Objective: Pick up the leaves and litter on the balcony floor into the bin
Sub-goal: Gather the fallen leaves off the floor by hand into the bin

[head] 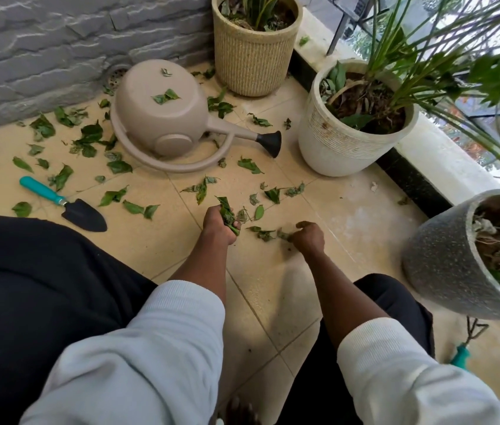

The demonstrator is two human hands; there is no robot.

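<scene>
Green leaves (113, 196) lie scattered over the beige tiled balcony floor (273, 271), thickest at the left and round the watering can. My left hand (218, 223) grips a bunch of picked-up leaves (226, 213) just above the tiles. My right hand (308, 237) is low on the floor, its fingers pinching a crumpled leaf (284, 234). Between the two hands lies another small leaf (262, 233). No bin is in view.
A taupe watering can (163, 115) lies tipped over at the back. A teal-handled trowel (64, 204) lies at the left. Three plant pots stand on the right: a woven one (253, 56), a white one (334, 142), a grey one (445, 259). A teal hand rake (463, 354) lies by my right sleeve.
</scene>
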